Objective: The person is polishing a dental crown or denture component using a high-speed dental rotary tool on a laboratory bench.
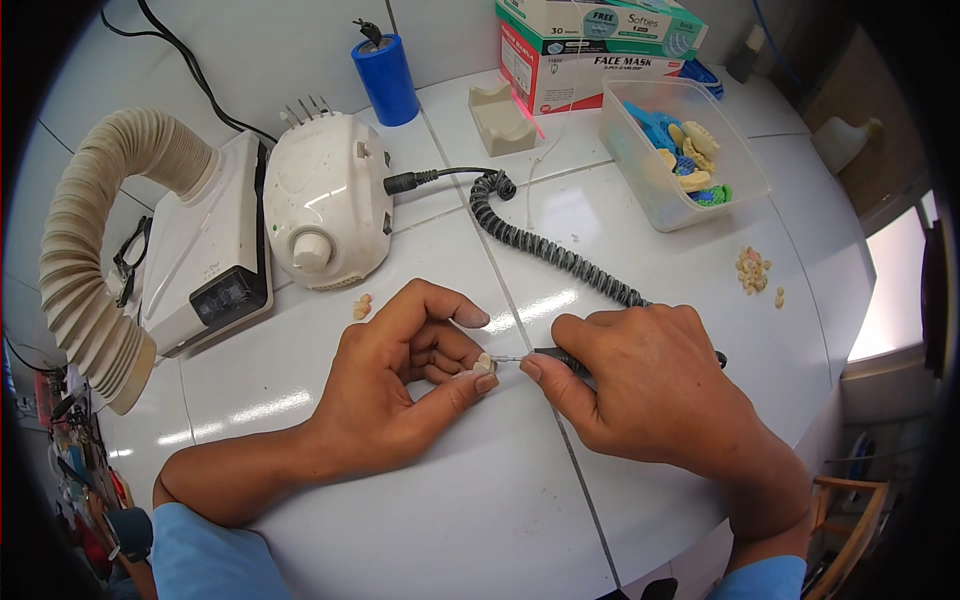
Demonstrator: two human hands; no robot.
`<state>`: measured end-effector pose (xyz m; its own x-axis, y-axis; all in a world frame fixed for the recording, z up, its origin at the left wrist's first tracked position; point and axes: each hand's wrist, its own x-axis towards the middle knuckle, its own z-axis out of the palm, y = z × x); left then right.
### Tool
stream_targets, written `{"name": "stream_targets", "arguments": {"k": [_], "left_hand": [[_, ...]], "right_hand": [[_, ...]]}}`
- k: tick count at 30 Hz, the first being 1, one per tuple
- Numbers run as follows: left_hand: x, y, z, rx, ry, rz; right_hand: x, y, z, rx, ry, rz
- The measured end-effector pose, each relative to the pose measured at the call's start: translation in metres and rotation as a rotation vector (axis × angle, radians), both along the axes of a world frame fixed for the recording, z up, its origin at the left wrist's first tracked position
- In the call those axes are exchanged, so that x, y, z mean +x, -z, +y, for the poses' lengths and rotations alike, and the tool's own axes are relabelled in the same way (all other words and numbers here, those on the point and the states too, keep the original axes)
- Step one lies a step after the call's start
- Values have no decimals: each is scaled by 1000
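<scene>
Left hand (400, 375) pinching a small cream piece (485, 362), right hand (650, 390) closed round a black handpiece (547, 353).
The left index finger lifts clear; the handpiece's thin metal tip (508, 358) meets the piece between the hands, above the tabletop (430, 520). Beyond them sit a coiled cord (560, 256), white control box (330, 190) and clear container (635, 175).

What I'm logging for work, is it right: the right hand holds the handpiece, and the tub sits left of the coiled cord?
Only the side is wrong: the head view shows the tub right of the coiled cord; the right hand does hold the handpiece.
</scene>
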<state>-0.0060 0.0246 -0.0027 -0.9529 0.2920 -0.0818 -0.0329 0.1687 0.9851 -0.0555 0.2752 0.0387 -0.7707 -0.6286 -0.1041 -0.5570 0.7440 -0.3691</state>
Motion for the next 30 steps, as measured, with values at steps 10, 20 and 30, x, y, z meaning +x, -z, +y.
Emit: {"name": "stream_targets", "arguments": {"k": [10, 20, 30], "left_hand": [[0, -1, 0, -39, 26, 49], [2, 6, 1, 16, -43, 32], [1, 4, 3, 73, -36, -27]], "right_hand": [[0, -1, 0, 14, 12, -17], [-7, -6, 2, -64, 38, -97], [-9, -8, 2, -47, 46, -114]]}}
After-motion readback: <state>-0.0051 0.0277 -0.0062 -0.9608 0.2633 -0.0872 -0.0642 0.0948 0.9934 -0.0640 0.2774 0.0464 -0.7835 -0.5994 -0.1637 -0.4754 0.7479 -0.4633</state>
